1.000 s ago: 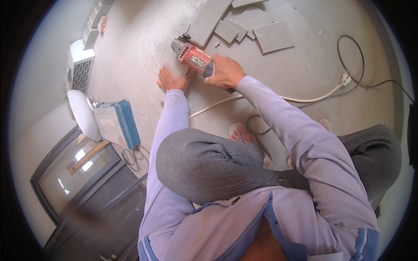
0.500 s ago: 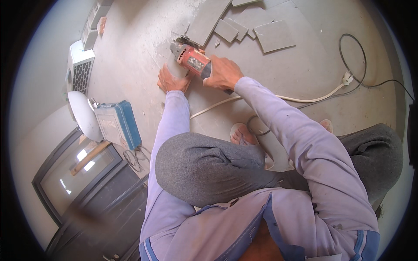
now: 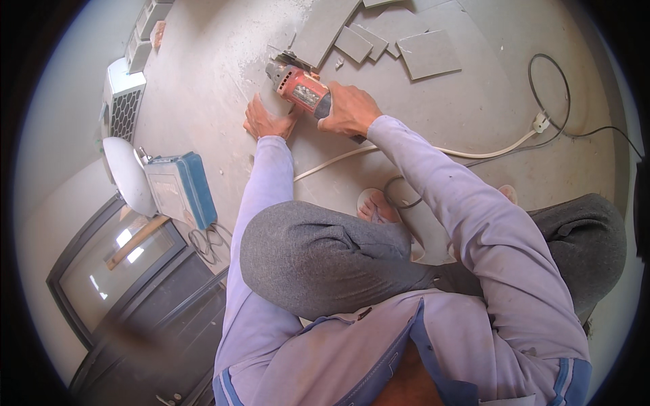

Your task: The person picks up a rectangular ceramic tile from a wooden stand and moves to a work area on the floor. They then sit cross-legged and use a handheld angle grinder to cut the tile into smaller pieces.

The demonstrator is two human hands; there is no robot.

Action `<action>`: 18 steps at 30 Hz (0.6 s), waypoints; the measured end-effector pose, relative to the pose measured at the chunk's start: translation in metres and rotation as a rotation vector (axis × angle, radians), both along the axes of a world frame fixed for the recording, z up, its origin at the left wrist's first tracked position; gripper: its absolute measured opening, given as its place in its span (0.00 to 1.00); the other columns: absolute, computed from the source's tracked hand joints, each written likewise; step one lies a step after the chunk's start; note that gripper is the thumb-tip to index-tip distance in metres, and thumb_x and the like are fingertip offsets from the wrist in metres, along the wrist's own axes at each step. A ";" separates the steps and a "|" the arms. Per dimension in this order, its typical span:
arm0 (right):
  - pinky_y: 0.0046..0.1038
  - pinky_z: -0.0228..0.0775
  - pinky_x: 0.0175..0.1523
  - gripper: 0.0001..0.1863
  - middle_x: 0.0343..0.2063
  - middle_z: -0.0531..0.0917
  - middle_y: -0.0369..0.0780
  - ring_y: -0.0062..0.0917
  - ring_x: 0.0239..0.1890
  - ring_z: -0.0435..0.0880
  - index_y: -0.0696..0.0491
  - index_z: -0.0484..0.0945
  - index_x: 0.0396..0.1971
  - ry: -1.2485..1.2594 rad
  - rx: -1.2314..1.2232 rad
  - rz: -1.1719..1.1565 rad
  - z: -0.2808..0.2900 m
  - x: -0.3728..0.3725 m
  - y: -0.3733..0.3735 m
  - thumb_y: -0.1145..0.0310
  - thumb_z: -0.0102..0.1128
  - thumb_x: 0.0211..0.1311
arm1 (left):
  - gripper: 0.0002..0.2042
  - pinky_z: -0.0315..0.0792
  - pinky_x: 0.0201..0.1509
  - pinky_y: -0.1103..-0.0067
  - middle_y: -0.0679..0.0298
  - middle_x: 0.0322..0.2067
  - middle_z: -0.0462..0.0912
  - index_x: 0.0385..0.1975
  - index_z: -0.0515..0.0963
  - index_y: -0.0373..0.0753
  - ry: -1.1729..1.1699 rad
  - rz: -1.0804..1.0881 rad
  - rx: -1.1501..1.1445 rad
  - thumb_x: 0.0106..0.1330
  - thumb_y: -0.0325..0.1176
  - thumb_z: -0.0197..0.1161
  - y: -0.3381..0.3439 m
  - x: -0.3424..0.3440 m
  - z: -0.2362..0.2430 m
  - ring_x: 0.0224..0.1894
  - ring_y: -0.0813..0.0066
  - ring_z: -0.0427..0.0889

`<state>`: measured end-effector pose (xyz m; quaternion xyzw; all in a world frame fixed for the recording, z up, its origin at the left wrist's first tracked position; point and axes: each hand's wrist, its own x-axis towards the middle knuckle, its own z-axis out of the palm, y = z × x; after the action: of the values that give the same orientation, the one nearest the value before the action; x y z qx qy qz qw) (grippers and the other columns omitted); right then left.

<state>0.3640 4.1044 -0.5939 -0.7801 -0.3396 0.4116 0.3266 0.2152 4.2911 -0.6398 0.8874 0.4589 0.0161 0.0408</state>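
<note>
A red and grey angle grinder (image 3: 302,89) is held low over a grey tile surface, its disc end toward the long grey tile strip (image 3: 323,30). My right hand (image 3: 351,109) wraps round the grinder's dark rear body. Close to its lower left side, my left hand (image 3: 269,120) presses on the grey surface with thumb and fingers apart. The thumb reaches close under the grinder; whether it touches the tool I cannot tell. The fingertips are partly hidden. Pale dust and scratches mark the surface around the disc.
Cut tile pieces (image 3: 429,54) lie beyond my right hand. A white cable (image 3: 467,155) runs to a white plug (image 3: 540,123) joined to a black cord. At left are a blue-grey tool case (image 3: 179,189), a white rounded object (image 3: 128,177) and a hexagon-patterned unit (image 3: 126,108). My foot (image 3: 377,206) is behind the cable.
The view has shifted very slightly. Both hands and the grinder keep nearly the same place and hold.
</note>
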 end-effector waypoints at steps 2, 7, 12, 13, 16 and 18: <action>0.41 0.77 0.50 0.31 0.37 0.85 0.55 0.49 0.43 0.85 0.61 0.74 0.44 0.005 -0.001 0.003 0.001 0.000 -0.001 0.58 0.65 0.38 | 0.49 0.62 0.64 0.56 0.55 0.53 0.76 0.58 0.70 0.41 -0.011 -0.015 0.061 0.33 0.59 0.80 0.001 -0.002 -0.002 0.61 0.55 0.72; 0.43 0.76 0.47 0.34 0.36 0.84 0.57 0.51 0.40 0.84 0.62 0.75 0.45 -0.013 0.041 -0.012 -0.005 -0.001 -0.003 0.55 0.67 0.37 | 0.55 0.56 0.68 0.58 0.54 0.57 0.74 0.62 0.67 0.38 0.015 0.009 0.004 0.32 0.64 0.79 -0.002 0.002 0.003 0.64 0.57 0.68; 0.42 0.76 0.48 0.34 0.36 0.84 0.57 0.51 0.41 0.84 0.62 0.75 0.46 0.001 0.024 -0.005 -0.006 -0.001 -0.006 0.55 0.67 0.37 | 0.58 0.53 0.69 0.59 0.54 0.59 0.73 0.65 0.65 0.36 0.033 0.026 -0.043 0.33 0.66 0.78 -0.002 0.003 0.006 0.66 0.58 0.66; 0.42 0.76 0.48 0.34 0.36 0.84 0.57 0.51 0.41 0.84 0.62 0.75 0.45 0.001 0.020 -0.001 -0.006 -0.001 -0.006 0.55 0.67 0.37 | 0.58 0.54 0.69 0.59 0.54 0.59 0.73 0.65 0.65 0.36 0.049 0.037 -0.062 0.33 0.66 0.78 -0.002 0.004 0.007 0.66 0.58 0.66; 0.42 0.76 0.48 0.33 0.36 0.84 0.57 0.50 0.41 0.85 0.62 0.75 0.44 -0.012 0.030 -0.005 -0.005 0.000 -0.007 0.56 0.67 0.37 | 0.57 0.54 0.69 0.59 0.54 0.59 0.73 0.65 0.65 0.36 0.045 0.035 -0.054 0.33 0.66 0.78 -0.002 0.005 0.009 0.66 0.58 0.66; 0.42 0.78 0.48 0.31 0.35 0.85 0.55 0.49 0.40 0.85 0.61 0.75 0.42 -0.035 0.046 -0.020 -0.004 -0.002 -0.009 0.58 0.66 0.36 | 0.57 0.54 0.69 0.59 0.54 0.59 0.73 0.65 0.65 0.36 0.038 0.033 -0.046 0.33 0.65 0.78 -0.003 0.005 0.010 0.66 0.58 0.66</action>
<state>0.3617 4.0955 -0.5976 -0.7829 -0.3468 0.3865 0.3427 0.2206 4.2883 -0.6295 0.8787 0.4744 -0.0108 0.0521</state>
